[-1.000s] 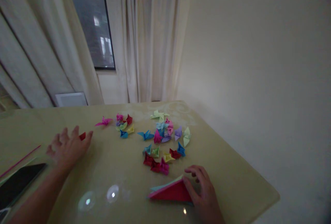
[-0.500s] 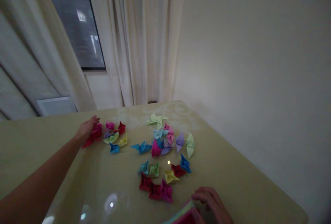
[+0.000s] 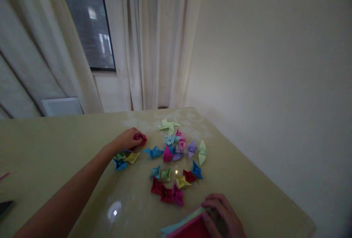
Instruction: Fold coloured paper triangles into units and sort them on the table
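Note:
My left hand (image 3: 128, 139) is stretched out over the table, its fingers closed on a red folded-paper piece (image 3: 143, 140). Just below the wrist lie a yellow origami piece (image 3: 132, 157) and a blue origami piece (image 3: 120, 164), with green paper partly covered by the arm. My right hand (image 3: 224, 212), at the bottom edge, grips layered coloured paper (image 3: 189, 227) in red, pink, pale green and light blue. The frame cuts off its lower part, so I cannot tell whether it is a stack or a box.
Origami cranes (image 3: 153, 152) and a pale green pinwheel shape (image 3: 168, 125) lie mid-table. Several boat-like paper pieces (image 3: 166, 194) sit nearer. A wall (image 3: 261, 84) borders the table's right side; curtains (image 3: 148, 47) hang behind. A dark object (image 3: 5, 207) shows at the left edge.
My left hand has moved right from the far-left red paper to beside the small group, carrying red paper. More of the paper in my right hand now shows. The view has shifted slightly.

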Demonstrator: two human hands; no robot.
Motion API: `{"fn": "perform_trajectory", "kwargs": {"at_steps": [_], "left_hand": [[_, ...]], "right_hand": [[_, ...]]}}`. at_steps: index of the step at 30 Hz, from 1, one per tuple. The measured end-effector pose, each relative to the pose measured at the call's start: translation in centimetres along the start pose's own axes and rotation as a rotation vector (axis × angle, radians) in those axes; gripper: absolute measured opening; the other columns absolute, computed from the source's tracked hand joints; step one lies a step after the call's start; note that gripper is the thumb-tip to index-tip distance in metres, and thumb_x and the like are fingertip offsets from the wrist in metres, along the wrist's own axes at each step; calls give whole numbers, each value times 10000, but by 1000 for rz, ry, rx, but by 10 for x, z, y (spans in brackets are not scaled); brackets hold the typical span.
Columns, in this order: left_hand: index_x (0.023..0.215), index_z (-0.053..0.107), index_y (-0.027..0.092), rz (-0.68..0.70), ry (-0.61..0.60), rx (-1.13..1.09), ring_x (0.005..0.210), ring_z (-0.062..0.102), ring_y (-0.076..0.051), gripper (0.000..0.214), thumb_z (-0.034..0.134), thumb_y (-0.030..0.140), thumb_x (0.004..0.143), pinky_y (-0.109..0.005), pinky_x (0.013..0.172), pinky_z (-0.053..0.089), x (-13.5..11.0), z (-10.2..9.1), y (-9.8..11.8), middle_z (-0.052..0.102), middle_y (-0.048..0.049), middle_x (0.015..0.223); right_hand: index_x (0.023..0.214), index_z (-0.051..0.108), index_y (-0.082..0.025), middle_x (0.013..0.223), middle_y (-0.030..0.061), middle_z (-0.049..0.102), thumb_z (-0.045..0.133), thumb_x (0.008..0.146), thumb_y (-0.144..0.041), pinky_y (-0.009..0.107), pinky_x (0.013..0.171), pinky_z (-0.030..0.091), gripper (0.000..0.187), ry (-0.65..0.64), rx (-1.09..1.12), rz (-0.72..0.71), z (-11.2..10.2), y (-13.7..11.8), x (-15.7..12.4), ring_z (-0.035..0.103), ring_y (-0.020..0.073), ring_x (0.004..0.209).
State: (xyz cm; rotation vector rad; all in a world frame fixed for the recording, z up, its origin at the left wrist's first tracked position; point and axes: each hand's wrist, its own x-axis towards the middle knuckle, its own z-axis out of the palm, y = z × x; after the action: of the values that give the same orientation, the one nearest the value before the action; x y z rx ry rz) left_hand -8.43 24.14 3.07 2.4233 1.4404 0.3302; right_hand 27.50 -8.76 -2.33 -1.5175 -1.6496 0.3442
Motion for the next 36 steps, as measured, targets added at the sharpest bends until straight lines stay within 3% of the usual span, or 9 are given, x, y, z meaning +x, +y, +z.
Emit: {"fn": "perform_trajectory", "kwargs": {"at_steps": [6, 9, 11, 13, 17, 21, 27, 32, 36], "left_hand": [[923, 810, 211, -122, -135, 101, 911, 732, -258, 282, 651, 333, 725, -322, 837, 553, -78, -17, -12, 788, -74, 985], [1114, 786, 203, -180, -86, 161, 1170, 679, -342, 388, 624, 315, 780, -444, 1002, 518, -95, -17, -4, 739, -130, 1268], [1274, 724, 214, -184, -16, 186, 1378, 544, -382, 460, 577, 314, 850, -542, 1130, 415, -94, -9, 10, 595, -144, 1508], [1370, 662, 234, -129, 4, 167, 1428, 505, -349, 493, 566, 345, 899, -525, 1177, 370, -84, 4, 30, 549, -126, 1563], [1384, 625, 223, -19, -20, 108, 1305, 617, -295, 552, 678, 341, 847, -398, 1104, 446, -64, 28, 66, 655, -124, 1437], [1197, 678, 179, -4, 15, 77, 1106, 694, -252, 333, 579, 180, 879, -336, 970, 495, -60, 36, 70, 734, -135, 1198], [1035, 666, 186, -43, 100, 18, 1028, 705, -236, 245, 565, 97, 831, -334, 920, 518, -69, -2, 55, 745, -116, 1092], [1062, 665, 222, 296, 85, -474, 965, 734, -206, 189, 666, 301, 890, -329, 890, 573, -101, -51, 105, 768, -43, 1053], [1097, 672, 242, 422, 64, -585, 976, 723, -179, 186, 693, 335, 937, -331, 911, 580, -125, -72, 144, 762, -17, 1050]], "right_hand": [[978, 771, -222, 1061, 109, 694, 634, 978, -442, 282, 851, 595, 259, 23, 82, 50, 1, -25, 0, 708, 234, 973], [971, 770, -219, 1058, 103, 691, 633, 979, -455, 285, 819, 591, 273, 37, 108, 72, 2, -29, 2, 702, 222, 924], [962, 770, -218, 1045, 98, 690, 636, 975, -465, 286, 792, 587, 281, 54, 113, 72, 2, -29, 3, 696, 217, 891], [960, 770, -218, 1040, 96, 691, 640, 972, -472, 291, 784, 582, 285, 71, 108, 69, 2, -28, 4, 692, 218, 884], [953, 766, -218, 1032, 97, 700, 626, 987, -480, 296, 772, 576, 300, 95, 93, 74, 1, -27, 2, 693, 224, 891], [959, 757, -215, 1022, 95, 703, 616, 1001, -470, 300, 736, 573, 295, 135, 93, 57, 0, -25, -1, 694, 219, 856], [995, 730, -229, 1031, 82, 679, 619, 1011, -338, 304, 754, 555, 156, 260, 8, -105, -7, -44, 19, 669, 224, 924], [1190, 680, -239, 1157, 84, 660, 621, 1016, -235, 320, 903, 543, 184, 14, 31, -391, -10, -112, 92, 654, 214, 1048], [1203, 675, -228, 1147, 66, 685, 677, 989, -166, 333, 962, 507, 222, -204, -44, -538, -4, -163, 155, 645, 213, 1093]]}}
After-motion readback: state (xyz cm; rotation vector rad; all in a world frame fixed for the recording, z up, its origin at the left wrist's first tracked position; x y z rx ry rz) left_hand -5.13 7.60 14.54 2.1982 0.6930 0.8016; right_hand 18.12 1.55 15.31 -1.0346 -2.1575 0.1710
